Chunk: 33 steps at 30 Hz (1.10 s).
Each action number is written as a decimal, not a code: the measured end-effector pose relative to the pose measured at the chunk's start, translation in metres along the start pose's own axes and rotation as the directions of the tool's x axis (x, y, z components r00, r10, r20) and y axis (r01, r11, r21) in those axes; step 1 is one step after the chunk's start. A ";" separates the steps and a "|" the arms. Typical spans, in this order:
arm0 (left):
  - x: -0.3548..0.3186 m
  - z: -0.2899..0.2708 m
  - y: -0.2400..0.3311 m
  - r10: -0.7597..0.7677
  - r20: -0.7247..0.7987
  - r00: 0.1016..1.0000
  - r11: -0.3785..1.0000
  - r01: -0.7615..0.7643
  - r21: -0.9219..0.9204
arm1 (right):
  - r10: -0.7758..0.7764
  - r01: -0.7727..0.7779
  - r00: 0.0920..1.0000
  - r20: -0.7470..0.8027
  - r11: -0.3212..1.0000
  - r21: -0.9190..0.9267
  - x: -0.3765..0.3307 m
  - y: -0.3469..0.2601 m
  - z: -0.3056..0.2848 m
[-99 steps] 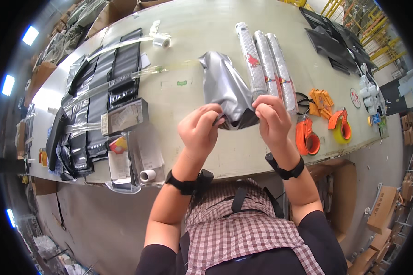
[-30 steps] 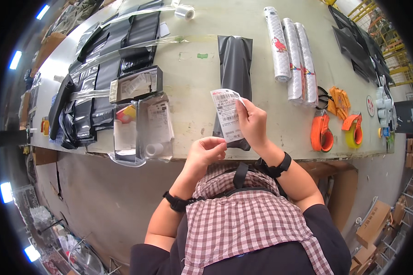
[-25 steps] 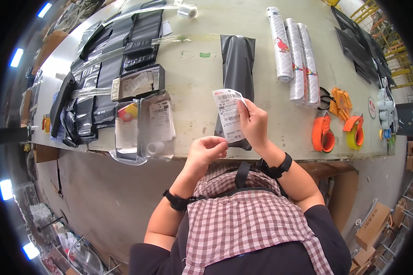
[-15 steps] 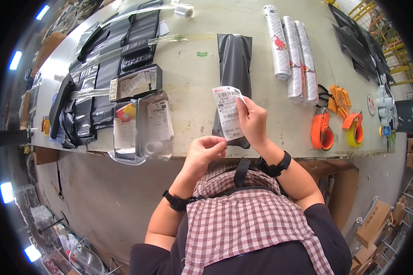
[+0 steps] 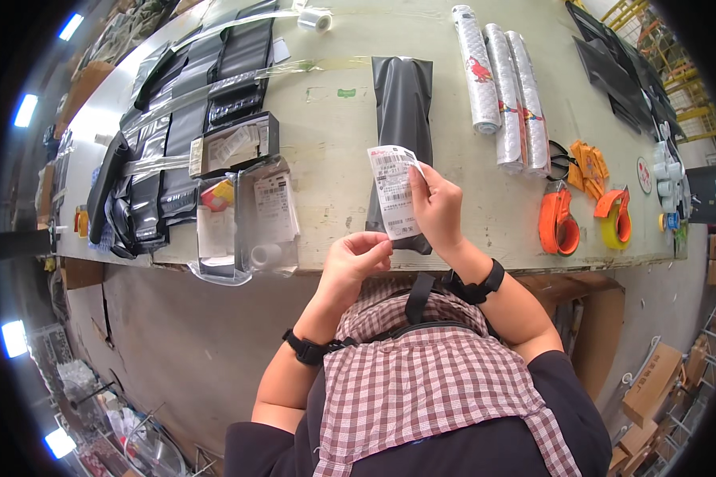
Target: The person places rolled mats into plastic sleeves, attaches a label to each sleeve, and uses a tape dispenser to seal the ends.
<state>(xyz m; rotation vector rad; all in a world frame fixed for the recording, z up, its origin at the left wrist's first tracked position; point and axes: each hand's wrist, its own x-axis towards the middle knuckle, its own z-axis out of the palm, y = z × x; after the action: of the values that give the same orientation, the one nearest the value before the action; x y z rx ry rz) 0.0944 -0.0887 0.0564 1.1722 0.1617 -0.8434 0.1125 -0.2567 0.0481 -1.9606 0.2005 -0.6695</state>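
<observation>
My right hand (image 5: pixel 436 208) pinches a white printed shipping label (image 5: pixel 396 189) along its right side, thumb over the front. At the label's lower left corner, the closed thumb and fingers of my left hand (image 5: pixel 359 261) meet its edge; the exact grip there is partly hidden. Beneath the label, a long black plastic mailing bag (image 5: pixel 403 103) lies lengthwise on the table, its near end close to the table's front edge. The label covers part of the bag's middle.
Left of my hands stand a box of labels (image 5: pixel 237 147) and a plastic-lined tray (image 5: pixel 272 199). Farther left lie several taped black packages (image 5: pixel 187 135). To the right are silvery rolls (image 5: pixel 479 71), orange tape dispensers (image 5: pixel 559 224) and black scissors (image 5: pixel 561 161). A clear tape roll (image 5: pixel 314 20) lies at the back.
Both hands and the label stay almost in the same pose. The whole table scene has shifted very slightly in the view.
</observation>
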 end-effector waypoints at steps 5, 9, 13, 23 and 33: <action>0.002 -0.001 -0.001 -0.002 -0.007 1.000 1.000 0.002 0.008 | -0.019 0.019 1.000 -0.010 1.000 0.015 0.000 0.000 0.000; 0.002 0.000 -0.002 0.018 0.000 1.000 1.000 -0.018 -0.003 | -0.017 0.018 1.000 0.002 1.000 -0.011 0.002 0.000 -0.001; 0.003 0.002 -0.001 0.040 0.011 0.999 0.999 -0.041 0.004 | 0.085 -0.085 0.994 0.068 0.996 -0.009 0.000 0.001 -0.001; 0.008 0.003 0.002 0.151 -0.034 0.988 0.985 -0.153 -0.077 | 0.188 -0.367 0.805 0.563 0.903 0.223 -0.024 -0.031 -0.030; -0.014 -0.033 -0.005 0.146 -0.181 0.973 0.988 -0.151 -0.015 | 0.447 -0.872 0.447 0.775 0.411 0.266 -0.001 0.009 -0.054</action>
<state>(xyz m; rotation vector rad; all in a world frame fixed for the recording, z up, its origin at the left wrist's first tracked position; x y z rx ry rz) 0.0915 -0.0535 0.0463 1.2177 0.2300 -0.6016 0.0845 -0.3023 0.0579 -1.0956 0.3327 0.4760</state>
